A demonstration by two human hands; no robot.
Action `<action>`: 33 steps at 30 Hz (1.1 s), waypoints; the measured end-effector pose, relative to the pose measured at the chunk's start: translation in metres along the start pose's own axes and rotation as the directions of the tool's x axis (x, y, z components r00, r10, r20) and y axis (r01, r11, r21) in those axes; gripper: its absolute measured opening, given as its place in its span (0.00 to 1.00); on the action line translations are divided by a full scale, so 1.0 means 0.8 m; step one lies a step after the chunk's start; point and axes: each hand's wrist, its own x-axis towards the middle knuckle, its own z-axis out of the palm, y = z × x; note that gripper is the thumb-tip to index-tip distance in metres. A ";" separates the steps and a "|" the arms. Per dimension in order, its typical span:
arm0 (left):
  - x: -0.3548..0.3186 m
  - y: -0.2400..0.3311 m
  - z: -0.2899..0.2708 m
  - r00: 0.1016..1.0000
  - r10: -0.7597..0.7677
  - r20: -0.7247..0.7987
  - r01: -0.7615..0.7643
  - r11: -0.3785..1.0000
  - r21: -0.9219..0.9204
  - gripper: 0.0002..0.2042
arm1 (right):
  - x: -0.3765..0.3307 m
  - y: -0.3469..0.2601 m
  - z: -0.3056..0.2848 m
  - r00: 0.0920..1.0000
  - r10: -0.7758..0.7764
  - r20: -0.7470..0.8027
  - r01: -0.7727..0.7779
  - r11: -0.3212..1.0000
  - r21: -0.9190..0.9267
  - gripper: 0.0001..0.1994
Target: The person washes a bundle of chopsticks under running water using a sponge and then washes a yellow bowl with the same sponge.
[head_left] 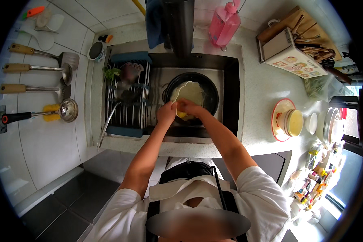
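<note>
Over a dark round pan (212,99) in the sink, my two hands are close together. My left hand (166,113) is closed on the near left edge of a pale dish with a wavy white rim (191,92), held tilted above the pan. Beside it, my right hand (190,108) has its fingers curled at the dish's near side. A small yellow piece (182,115), which looks like a sponge, shows under those fingers. The fingertips of the right hand are partly hidden.
A metal rack (145,107) with greens and a pinkish item spans the sink's left side. The dark faucet (179,28) hangs over the back. A pink pump bottle (224,25) stands behind; a yellow cup (294,122) on a red-rimmed plate (275,121) is at right. Ladles (69,110) hang left.
</note>
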 end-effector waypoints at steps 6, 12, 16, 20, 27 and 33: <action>0.000 -0.009 0.011 0.997 -0.080 0.017 0.081 0.995 -0.056 0.19 | 0.020 0.023 0.008 0.990 0.118 -0.083 -0.137 0.581 -0.802 0.17; 0.001 -0.005 0.008 0.992 -0.124 0.016 0.124 0.963 -0.238 0.19 | 0.001 0.001 0.004 0.962 -0.052 -0.268 -0.254 0.191 -0.948 0.15; 0.000 0.024 0.002 0.997 -0.057 0.056 0.068 0.973 -0.220 0.17 | 0.004 -0.002 -0.027 0.934 0.095 -0.346 -0.353 0.406 -0.843 0.14; 0.006 0.036 0.005 0.977 0.116 -0.177 -0.143 0.978 -0.150 0.15 | -0.010 -0.007 -0.032 0.899 -0.051 -0.435 -0.329 0.576 -0.748 0.15; 0.018 0.047 0.017 0.948 0.252 -0.192 -0.306 0.887 -0.345 0.16 | -0.053 -0.020 -0.039 0.805 -0.273 -0.526 -0.006 0.884 -0.468 0.17; 0.023 0.052 0.022 0.945 0.252 -0.208 -0.321 0.833 -0.450 0.19 | -0.058 0.003 -0.033 0.831 -0.192 -0.521 -0.046 0.911 -0.409 0.19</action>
